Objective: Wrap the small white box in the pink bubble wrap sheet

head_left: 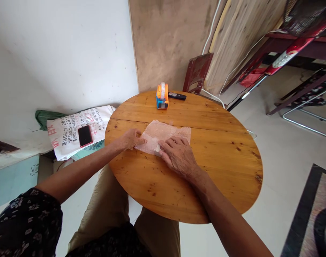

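A pale pinkish, translucent sheet (163, 130) with a bumpy surface, like bubble wrap, lies on the round wooden table (221, 153). My left hand (130, 139) is at the sheet's left corner, its thumb and forefinger closed on the edge. My right hand (179, 157) rests palm down over the sheet's near right part, fingers slightly bent and touching it. A whiter patch shows beside the right fingertips; I cannot tell whether it is a fold or a separate piece. Beyond the sheet stands an orange and blue tape dispenser (162, 96) with a roll of clear tape.
Next to the dispenser lies a black remote control (177, 96). A dark red chair (199, 73) stands behind the table. To the left, a phone (85, 135) lies on a white printed sack (104, 119). At right are a fan's pole (250, 91) and a rug (310, 214).
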`<state>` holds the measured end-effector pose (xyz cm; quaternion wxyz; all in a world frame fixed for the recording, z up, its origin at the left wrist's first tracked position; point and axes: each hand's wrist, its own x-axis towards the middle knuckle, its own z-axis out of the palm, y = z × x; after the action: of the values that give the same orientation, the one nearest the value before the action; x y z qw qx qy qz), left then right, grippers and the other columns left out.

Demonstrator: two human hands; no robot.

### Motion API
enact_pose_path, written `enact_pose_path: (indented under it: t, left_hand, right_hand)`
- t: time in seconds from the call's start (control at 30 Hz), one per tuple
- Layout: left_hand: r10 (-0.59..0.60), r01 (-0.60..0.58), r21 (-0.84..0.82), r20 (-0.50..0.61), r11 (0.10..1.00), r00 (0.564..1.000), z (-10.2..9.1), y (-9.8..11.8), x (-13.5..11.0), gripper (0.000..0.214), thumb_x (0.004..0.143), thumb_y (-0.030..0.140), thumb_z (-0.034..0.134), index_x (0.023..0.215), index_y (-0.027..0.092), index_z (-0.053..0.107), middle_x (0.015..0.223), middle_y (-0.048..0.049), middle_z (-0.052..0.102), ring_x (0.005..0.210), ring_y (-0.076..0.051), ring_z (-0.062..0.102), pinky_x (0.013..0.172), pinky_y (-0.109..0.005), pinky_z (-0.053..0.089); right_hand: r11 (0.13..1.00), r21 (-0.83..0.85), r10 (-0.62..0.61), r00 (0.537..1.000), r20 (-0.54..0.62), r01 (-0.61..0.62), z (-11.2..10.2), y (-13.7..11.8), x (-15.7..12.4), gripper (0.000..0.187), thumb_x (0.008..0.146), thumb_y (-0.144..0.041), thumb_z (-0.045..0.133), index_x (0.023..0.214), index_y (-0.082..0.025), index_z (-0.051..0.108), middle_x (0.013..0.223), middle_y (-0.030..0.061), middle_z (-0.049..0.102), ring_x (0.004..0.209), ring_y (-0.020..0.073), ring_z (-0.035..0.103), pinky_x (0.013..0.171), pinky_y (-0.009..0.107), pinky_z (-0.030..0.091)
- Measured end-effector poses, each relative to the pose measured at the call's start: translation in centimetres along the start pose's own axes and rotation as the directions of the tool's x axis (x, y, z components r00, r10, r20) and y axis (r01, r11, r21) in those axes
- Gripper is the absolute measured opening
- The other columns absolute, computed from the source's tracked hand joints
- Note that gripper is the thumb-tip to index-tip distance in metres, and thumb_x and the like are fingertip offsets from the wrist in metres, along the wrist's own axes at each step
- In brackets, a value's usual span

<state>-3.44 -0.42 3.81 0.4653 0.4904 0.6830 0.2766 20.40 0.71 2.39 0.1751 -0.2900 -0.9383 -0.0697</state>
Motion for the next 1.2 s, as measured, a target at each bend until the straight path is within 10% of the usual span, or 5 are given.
enact_pose_path:
  t: [0.47, 0.77, 1.07, 1.2]
  left_hand:
    - [-0.016, 0.040, -0.352, 0.072, 0.935, 0.997, 4.2, 3.6, -0.4, 0.014, 0.067, 0.010, 0.061, 0.063, 0.017, 0.050, 0.046, 0.0051, 0.052, 0.038, -0.008, 0.047, 0.036, -0.018, 0.034]
    - [0.079, -0.047, -0.144, 0.225, 0.988, 0.971, 4.0, 4.2, -1.2, 0.009, 0.070, 0.011, 0.058, 0.075, 0.015, 0.063, 0.053, 0.0022, 0.058, 0.046, -0.011, 0.054, 0.049, -0.025, 0.049]
    - [0.539, -0.557, 0.414, 0.172, 0.720, 0.825, 4.4, 2.6, -1.4, 0.013, 0.080, 0.025, 0.059, 0.076, 0.018, 0.069, 0.066, 0.0011, 0.057, 0.059, -0.012, 0.049, 0.055, -0.025, 0.036]
    - [0.732, -0.642, 0.547, 0.076, 0.537, 0.677, 5.0, 1.1, -1.1, 0.014, 0.084, 0.029, 0.061, 0.089, 0.019, 0.070, 0.092, -0.0059, 0.062, 0.083, -0.019, 0.058, 0.075, -0.031, 0.047]
  right_hand:
    - [0.999, 0.044, 0.000, 1.000, 0.013, -0.001, -0.1, 0.0, 0.2, 0.029, 0.096, -0.034, 0.054, 0.116, -0.016, 0.066, 0.098, 0.0113, 0.071, 0.099, 0.0296, 0.055, 0.089, 0.041, 0.033]
    - [0.953, 0.264, 0.156, 0.988, -0.001, -0.150, 0.7, 0.7, -0.1, 0.039, 0.087, -0.037, 0.061, 0.117, -0.013, 0.061, 0.106, 0.0163, 0.071, 0.101, 0.0315, 0.061, 0.094, 0.044, 0.039]
    - [0.862, 0.470, 0.231, 0.972, -0.032, -0.189, -1.1, 3.0, -1.4, 0.042, 0.091, -0.048, 0.059, 0.122, -0.019, 0.061, 0.123, 0.0132, 0.067, 0.113, 0.0292, 0.060, 0.097, 0.046, 0.046]
    - [0.832, 0.432, 0.365, 0.930, 0.048, -0.349, -3.5, 3.9, -2.0, 0.033, 0.089, -0.047, 0.061, 0.109, -0.020, 0.067, 0.111, 0.0097, 0.072, 0.102, 0.0270, 0.065, 0.086, 0.040, 0.050]
